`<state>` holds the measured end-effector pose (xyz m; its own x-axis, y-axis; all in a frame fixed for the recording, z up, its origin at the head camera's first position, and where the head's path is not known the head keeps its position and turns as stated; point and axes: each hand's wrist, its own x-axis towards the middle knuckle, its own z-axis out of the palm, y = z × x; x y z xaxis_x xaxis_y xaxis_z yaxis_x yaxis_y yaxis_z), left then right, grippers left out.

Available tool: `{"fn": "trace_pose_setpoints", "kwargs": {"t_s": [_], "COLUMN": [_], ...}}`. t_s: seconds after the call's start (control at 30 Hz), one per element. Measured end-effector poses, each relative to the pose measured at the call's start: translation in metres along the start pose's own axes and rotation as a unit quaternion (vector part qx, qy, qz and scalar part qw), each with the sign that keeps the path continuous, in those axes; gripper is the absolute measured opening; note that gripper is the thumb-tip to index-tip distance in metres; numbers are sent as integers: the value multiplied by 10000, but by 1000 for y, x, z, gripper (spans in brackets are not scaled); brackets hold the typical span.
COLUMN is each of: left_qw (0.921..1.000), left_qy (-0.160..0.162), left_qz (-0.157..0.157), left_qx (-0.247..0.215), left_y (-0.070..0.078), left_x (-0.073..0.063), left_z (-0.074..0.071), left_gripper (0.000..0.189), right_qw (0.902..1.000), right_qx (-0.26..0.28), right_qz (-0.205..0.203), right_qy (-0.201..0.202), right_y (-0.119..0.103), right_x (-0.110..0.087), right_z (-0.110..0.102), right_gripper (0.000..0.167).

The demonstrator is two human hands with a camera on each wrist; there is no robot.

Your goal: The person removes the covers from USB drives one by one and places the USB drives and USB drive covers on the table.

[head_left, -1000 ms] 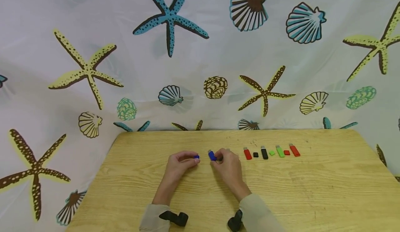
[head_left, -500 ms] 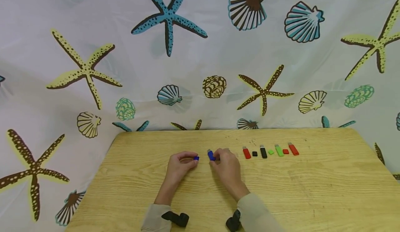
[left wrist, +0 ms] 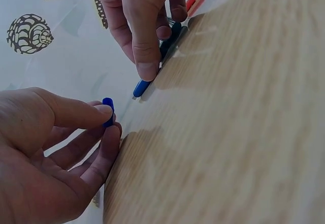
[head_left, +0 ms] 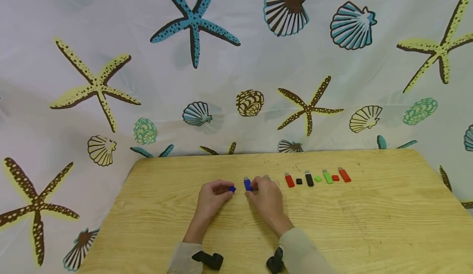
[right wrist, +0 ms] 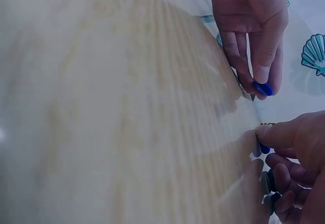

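My left hand (head_left: pixel 213 196) pinches a small blue USB stick cap (left wrist: pixel 107 111) between thumb and fingers, close over the table. To its right, my right hand (head_left: pixel 267 196) grips a blue USB stick (head_left: pixel 247 184) by its side with thumb and index finger. The stick lies low at the tabletop, its metal plug pointing away from me. A gap separates the cap from the stick. Under the right hand's curled fingers, a dark piece (left wrist: pixel 167 47) shows in the left wrist view, mostly hidden.
Right of the hands runs a row on the wooden table (head_left: pixel 332 224): a red USB stick (head_left: pixel 289 180), a black cap (head_left: pixel 299 181), a black stick (head_left: pixel 309 179), a green cap (head_left: pixel 318 179), a green stick (head_left: pixel 327 176), a red cap (head_left: pixel 335 178) and another red stick (head_left: pixel 345 175). A patterned curtain (head_left: pixel 229 69) hangs behind.
The blue stick has turned slightly, its plug now pointing straighter away. The blue cap has tilted a little in the left fingers. Both hands keep their holds; the head view has shifted slightly.
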<state>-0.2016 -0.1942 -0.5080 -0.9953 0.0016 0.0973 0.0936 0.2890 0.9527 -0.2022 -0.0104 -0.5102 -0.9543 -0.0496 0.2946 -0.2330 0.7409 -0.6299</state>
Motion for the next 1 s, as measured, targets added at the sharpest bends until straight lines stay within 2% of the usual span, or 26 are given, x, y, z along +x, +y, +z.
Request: {"fn": "trace_pose_setpoints", "kwargs": {"t_s": [0.2, 0.4, 0.6, 0.77, 1.0], "left_qw": [9992, 9966, 9942, 9911, 9864], "left_qy": [14, -183, -187, -214, -341], "left_qz": [88, 287, 306, 289, 393], "left_qx": [379, 745, 1011, 1285, 1560], "left_y": [-1, 4, 9, 11, 11], "left_x": [2, 0, 6, 6, 4], "left_z": [4, 15, 21, 23, 26], "left_gripper": [20, 19, 19, 18, 20], "right_qw": [9998, 9949, 9851, 9823, 9825], "right_qx": [177, 972, 1643, 1714, 1643], "right_qz": [-85, -98, 198, 496, 676], "right_qy": [85, 254, 468, 569, 555], "right_y": [3, 7, 18, 34, 53], "right_x": [-4, -17, -30, -41, -55], "right_z": [-6, -25, -53, -76, -96], "right_gripper": [15, 9, 6, 4, 5]}}
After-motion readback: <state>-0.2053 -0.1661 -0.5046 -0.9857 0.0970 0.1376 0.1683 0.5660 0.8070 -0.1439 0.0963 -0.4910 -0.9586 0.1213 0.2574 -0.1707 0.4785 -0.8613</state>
